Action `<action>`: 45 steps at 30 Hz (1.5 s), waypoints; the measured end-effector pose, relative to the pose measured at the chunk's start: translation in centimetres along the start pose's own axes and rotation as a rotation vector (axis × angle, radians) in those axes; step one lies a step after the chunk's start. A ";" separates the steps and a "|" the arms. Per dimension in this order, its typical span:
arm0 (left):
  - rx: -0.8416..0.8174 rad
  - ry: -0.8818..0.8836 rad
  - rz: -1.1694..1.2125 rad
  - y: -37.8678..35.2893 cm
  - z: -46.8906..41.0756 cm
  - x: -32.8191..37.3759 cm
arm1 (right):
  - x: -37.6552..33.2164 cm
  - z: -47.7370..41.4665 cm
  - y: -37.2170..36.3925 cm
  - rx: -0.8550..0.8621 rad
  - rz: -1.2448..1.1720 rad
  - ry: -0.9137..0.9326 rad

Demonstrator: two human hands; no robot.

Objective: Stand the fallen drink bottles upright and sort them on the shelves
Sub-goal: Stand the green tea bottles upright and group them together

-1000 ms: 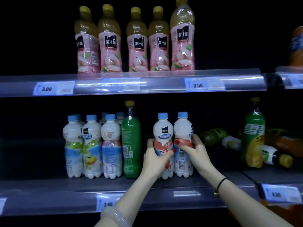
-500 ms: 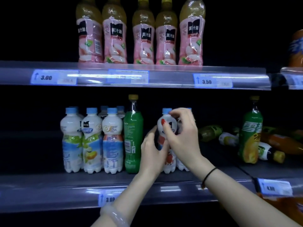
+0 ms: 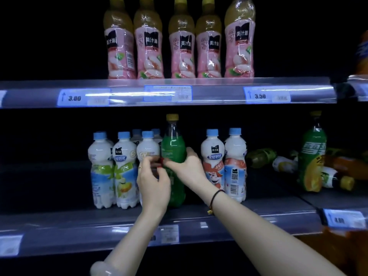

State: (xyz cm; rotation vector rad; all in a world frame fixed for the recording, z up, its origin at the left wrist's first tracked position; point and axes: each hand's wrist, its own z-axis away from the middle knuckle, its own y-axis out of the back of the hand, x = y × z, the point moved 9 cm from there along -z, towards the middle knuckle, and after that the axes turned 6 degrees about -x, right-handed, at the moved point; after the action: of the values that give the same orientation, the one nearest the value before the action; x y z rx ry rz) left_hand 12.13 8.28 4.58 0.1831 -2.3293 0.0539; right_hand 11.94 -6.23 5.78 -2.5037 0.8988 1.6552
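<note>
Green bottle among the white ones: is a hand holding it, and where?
The right hand grips the green bottle round its upper body. The left hand curls beside it; its hold cannot be told.

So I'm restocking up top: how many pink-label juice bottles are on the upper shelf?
5 pink-label juice bottles, upright in one row on the upper shelf: leftmost, second, middle, fourth, rightmost. Others behind them could be hidden.

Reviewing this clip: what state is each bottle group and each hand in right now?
Green bottle, upright, gripped by right hand.
Left hand, beside it, grip unclear.
White bottles, upright.
Pink-label bottles, upright.
Green-and-yellow bottle, upright.
Fallen bottles, lying on their sides.
</note>
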 end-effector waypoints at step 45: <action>-0.423 0.248 -0.111 -14.2 2.8 -1.2 | 3.4 7.3 21.4 0.526 0.782 0.425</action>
State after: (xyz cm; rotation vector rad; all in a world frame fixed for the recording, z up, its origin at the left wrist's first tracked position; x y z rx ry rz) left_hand 13.05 -5.93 1.57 0.0858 -2.0257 -0.4440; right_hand -3.20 -23.36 6.00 -2.2539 2.2143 0.7349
